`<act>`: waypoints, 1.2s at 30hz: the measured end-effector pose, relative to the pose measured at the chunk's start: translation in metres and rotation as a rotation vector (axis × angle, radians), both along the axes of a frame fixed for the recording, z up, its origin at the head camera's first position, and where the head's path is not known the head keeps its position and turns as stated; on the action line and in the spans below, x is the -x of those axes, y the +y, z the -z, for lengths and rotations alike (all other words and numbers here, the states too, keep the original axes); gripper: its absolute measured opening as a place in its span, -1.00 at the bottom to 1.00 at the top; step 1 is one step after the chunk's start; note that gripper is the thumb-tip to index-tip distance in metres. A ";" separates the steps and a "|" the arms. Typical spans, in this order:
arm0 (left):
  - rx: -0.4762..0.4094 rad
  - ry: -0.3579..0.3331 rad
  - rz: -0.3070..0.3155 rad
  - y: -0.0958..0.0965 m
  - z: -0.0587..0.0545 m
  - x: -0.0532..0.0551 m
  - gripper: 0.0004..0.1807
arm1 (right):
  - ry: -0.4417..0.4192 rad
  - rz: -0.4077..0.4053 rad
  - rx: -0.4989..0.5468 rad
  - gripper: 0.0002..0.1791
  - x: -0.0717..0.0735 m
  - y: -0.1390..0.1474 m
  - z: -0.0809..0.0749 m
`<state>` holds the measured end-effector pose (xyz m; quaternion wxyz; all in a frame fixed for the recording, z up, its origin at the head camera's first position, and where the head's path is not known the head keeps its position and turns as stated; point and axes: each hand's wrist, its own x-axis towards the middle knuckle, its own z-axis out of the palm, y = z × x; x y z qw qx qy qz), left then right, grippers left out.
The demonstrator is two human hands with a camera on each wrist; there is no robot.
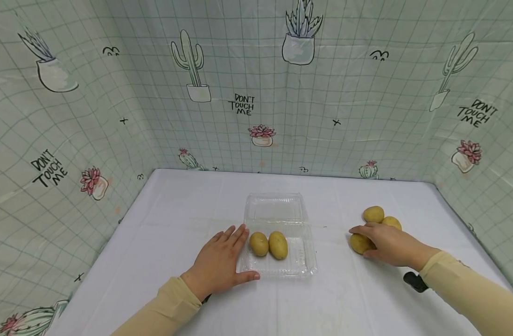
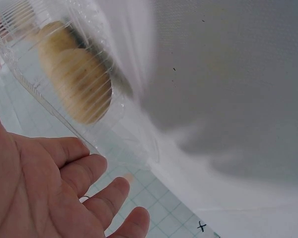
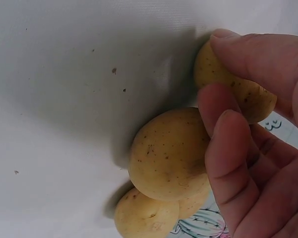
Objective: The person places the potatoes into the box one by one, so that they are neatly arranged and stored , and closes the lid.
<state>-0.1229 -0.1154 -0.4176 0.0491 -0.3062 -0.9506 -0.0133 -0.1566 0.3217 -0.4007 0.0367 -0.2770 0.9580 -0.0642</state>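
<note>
Head view: right fingers pinch one potato; other potatoes crowd behind; left fingers spread at a clear container.

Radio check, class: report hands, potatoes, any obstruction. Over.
Left hand at left edge of clear container. Right hand grips one potato, other potatoes alongside. Two potatoes in container. No obstacle visible between right hand and container.

Left hand: is facing palm down, fingers pointing forward, thumb spreading inward
Right hand: is pinching, thumb opposing fingers
Left forearm: is slanting inward
Right forearm: is slanting inward
</note>
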 end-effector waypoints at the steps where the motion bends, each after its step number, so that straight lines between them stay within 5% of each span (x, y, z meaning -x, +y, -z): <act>1: -0.002 -0.006 -0.002 0.000 0.000 0.000 0.14 | 0.001 0.000 0.001 -0.38 0.000 0.000 0.000; 36: -0.013 -0.026 -0.005 0.000 -0.001 -0.001 0.14 | -0.006 -0.032 0.003 -0.39 0.003 -0.003 0.001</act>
